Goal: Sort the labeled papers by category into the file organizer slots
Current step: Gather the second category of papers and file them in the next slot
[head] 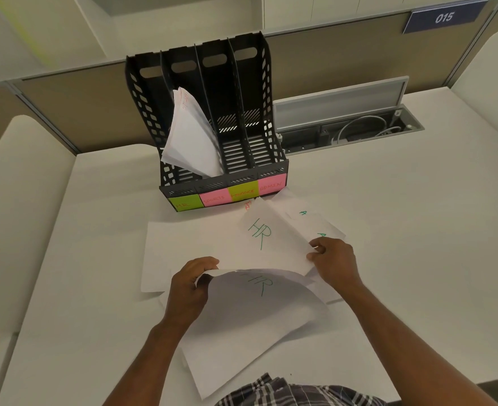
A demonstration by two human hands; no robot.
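- Pinched between thumb and fingers of the left hand (187, 284) is the top edge of a curled sheet marked "HR" (259, 312); the sheet bows upward and its lower part trails toward the person's body.
- A second sheet marked "HR" (267, 241) is gripped at its right corner by the right hand (331, 259), fingers closed on the paper; this sheet is lifted and tilted above the pile.
- More loose papers (189, 247) are spread flat on the white desk (403, 259) under and beside both hands; sheets with green "A" lettering (309, 218) are seen behind the right hand, text partly hidden.
- A black file organizer (212, 118) with four slots is stood upright at the back of the desk, just beyond the pile.
- Sticky labels are fixed along its front: green "HR" (184, 202), pink "SPORTS" (215, 197), green "FINANCE" (243, 192), pink "ADMIN" (272, 184).
- A bundle of white sheets (190, 139) is lodged in the second slot from the left, leaning and fanned out over the divider; the writing on it cannot be read.
- The two right slots are seen with bare slatted floors; the leftmost slot is partly hidden by the bundle.
- An open cable tray (350, 127) with white cords is set into the desk just right of the organizer.
- A blue "015" sign (444, 17) is mounted on the partition at top right.
- A plaid shirt (294, 394) is visible at the bottom edge.
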